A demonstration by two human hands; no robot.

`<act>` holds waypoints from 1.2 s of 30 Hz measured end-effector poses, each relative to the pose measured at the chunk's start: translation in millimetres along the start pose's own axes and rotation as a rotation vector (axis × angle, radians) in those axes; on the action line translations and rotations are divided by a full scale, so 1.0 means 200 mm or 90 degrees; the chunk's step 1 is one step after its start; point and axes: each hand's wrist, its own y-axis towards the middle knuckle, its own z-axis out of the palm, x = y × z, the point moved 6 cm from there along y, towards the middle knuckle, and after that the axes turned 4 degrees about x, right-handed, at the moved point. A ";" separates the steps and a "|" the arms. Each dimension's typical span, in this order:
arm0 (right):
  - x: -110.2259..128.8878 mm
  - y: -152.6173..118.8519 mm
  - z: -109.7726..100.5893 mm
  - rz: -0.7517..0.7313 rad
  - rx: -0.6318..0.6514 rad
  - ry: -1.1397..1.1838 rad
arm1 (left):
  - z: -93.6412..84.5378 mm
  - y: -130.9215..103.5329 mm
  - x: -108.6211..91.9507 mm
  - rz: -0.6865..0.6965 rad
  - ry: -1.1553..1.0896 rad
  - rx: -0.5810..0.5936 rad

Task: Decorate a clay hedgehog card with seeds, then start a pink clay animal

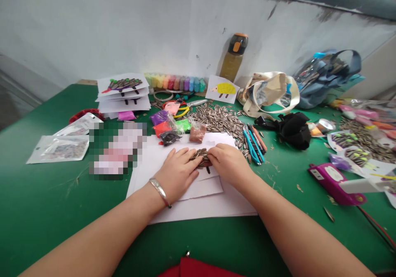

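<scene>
The left hand (176, 174) lay spread at the seeds (200, 156); the right hand (231, 164) was bunched, its pinch unclear. Light, bendable paper (206, 189) seemed safest held by its edges.

Green tabletop (46, 211) is looking smooth & a bit shiny; white paper (201, 211) is looking flat & matt. Seeds (221, 118) are looking dry, hard & a bit rough. Bracelet (159, 190) is shining like metal. Small bags (198, 133) are looking like thin, crinkly, shiny plastic, tote bag (275, 88) like soft matt cloth, btl (232, 62) like smooth see-thru plastic. Wall (108, 29) is looking matt w/ rough, scuffed bits
</scene>
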 end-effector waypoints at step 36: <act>-0.43 -0.04 -0.10 0.141 -0.019 -0.014 | -0.16 -0.04 0.02 0.060 -0.034 -0.187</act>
